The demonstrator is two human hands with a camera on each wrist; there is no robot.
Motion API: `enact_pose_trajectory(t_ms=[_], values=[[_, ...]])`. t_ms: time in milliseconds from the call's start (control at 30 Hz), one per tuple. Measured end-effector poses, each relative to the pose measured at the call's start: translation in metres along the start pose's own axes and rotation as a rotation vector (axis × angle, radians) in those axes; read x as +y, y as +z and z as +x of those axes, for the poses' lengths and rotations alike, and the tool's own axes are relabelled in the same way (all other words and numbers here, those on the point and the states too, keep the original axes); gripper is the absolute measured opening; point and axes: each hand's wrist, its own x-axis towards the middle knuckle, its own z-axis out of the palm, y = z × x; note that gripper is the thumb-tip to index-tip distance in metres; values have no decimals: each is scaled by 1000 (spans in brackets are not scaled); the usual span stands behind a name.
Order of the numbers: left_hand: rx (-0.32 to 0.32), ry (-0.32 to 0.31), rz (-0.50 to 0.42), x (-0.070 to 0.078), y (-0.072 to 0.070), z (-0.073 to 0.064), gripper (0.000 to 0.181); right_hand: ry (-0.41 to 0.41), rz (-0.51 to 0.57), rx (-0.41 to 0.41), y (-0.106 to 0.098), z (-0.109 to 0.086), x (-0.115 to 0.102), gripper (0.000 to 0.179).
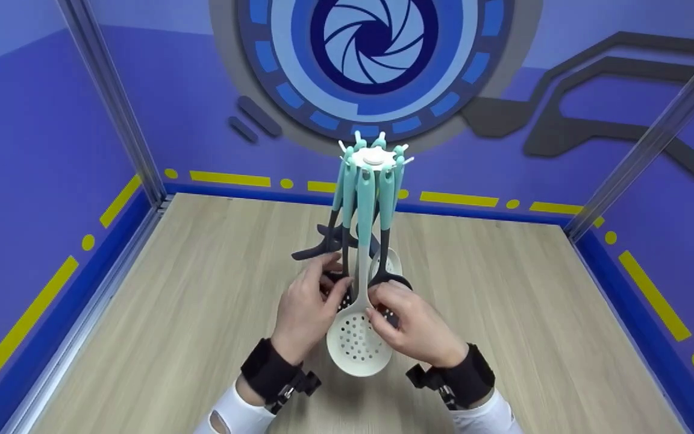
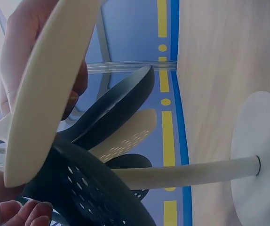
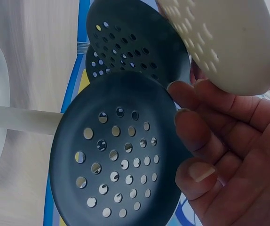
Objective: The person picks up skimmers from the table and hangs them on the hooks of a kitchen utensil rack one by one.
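A white skimmer (image 1: 359,348) with a mint handle hangs at the front of a white rotating utensil stand (image 1: 374,158). My left hand (image 1: 303,307) is at its left; the thumb lies beside the skimmer's neck, and a gap shows between thumb and forefinger, near a dark utensil's shaft. At the right side my right hand (image 1: 416,322) has bent fingers and thumb close to the neck; whether they pinch it is unclear. In the right wrist view, right fingertips (image 3: 196,176) lie at the edge of a dark perforated skimmer (image 3: 121,155).
More dark utensils hang behind, including a dark turner (image 1: 314,250) and a dark ladle (image 2: 111,108). A pale slotted utensil (image 2: 130,134) hangs near the white pole (image 2: 186,173). The stand's round base (image 2: 257,155) rests on the wooden table (image 1: 202,289). Blue printed walls (image 1: 166,108) enclose it.
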Motion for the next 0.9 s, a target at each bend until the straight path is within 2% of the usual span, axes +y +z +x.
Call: enact_pose_trajectory(t_ms=[100, 233, 900], values=[[-7, -28, 6, -1, 1, 1, 28, 1, 3, -1, 0, 0, 0, 12], [4, -27, 14, -2, 1, 3, 19, 6, 1, -8, -1, 0, 0, 12], [13, -24, -18, -5, -6, 2, 17, 26, 12, -40, -8, -3, -1, 10]])
